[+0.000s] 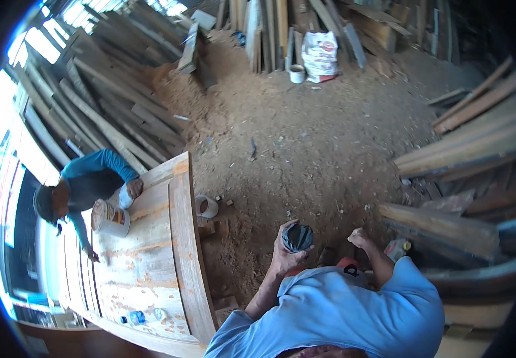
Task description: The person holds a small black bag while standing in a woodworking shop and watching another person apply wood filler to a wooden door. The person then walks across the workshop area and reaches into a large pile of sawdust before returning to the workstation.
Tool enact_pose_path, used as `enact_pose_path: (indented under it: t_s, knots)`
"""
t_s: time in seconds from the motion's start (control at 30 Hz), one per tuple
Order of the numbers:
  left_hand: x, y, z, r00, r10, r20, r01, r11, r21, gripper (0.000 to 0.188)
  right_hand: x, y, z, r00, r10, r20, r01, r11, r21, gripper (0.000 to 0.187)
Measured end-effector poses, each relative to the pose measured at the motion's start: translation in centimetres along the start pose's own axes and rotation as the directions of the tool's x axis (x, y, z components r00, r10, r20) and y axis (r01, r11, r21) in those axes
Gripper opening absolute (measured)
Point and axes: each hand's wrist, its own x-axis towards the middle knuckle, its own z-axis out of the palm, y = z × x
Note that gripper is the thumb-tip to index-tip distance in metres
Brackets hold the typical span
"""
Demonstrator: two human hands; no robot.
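1. Down near the lower middle of the view, the person's left hand (283, 253) is wrapped around a crumpled dark rag (297, 237), fingers closed on it, held above the sawdust-covered floor (306, 143).
2. Just to the right, the right hand (358, 237) is curled into a loose fist; whether it holds anything cannot be told.
3. Between and below the two hands lies a red object (347, 262), partly hidden by the light blue shirt (341, 310).
4. To the left stands a wooden door panel (150, 262), with a paint can (110, 218) resting on it.
5. A co-worker in a teal shirt (94, 179) leans over the panel, one hand on a small white container (125, 196).
6. Planks (473, 143) are stacked on the right.
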Motion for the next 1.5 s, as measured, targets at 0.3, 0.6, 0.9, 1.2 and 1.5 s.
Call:
enact_pose_path:
  t_s: [0.3,0.6,0.9,1.2,1.5]
  knots:
    - [3.4,-3.9,-5.3,0.972,-0.133,-0.195,0.119,0.989,-0.082,0.082,3.0,-6.6,-3.4,0.952,-0.086,0.293,-0.12,0.776,0.619,0.028]
    - [16.9,-6.1,-13.7,0.99,-0.06,-0.125,0.06,0.998,-0.003,0.077,20.6,-4.3,-0.6,0.952,-0.29,0.099,0.277,0.952,0.131,0.026]
    - [25.6,-3.0,-22.7,0.995,0.004,-0.095,0.005,0.995,0.095,0.074,25.3,-26.0,-12.3,0.972,0.077,0.22,-0.196,0.781,0.593,0.033]
    - [28.5,-2.8,-25.6,0.988,-0.028,-0.149,0.041,0.995,0.087,0.078,26.6,-44.5,-18.7,0.885,-0.432,0.176,0.096,0.538,0.837,0.032]
    - [28.4,-3.4,-26.5,0.998,0.005,-0.068,0.01,0.976,0.219,0.083,23.7,-48.8,-23.9,0.764,-0.625,0.161,0.128,0.391,0.911,0.054]
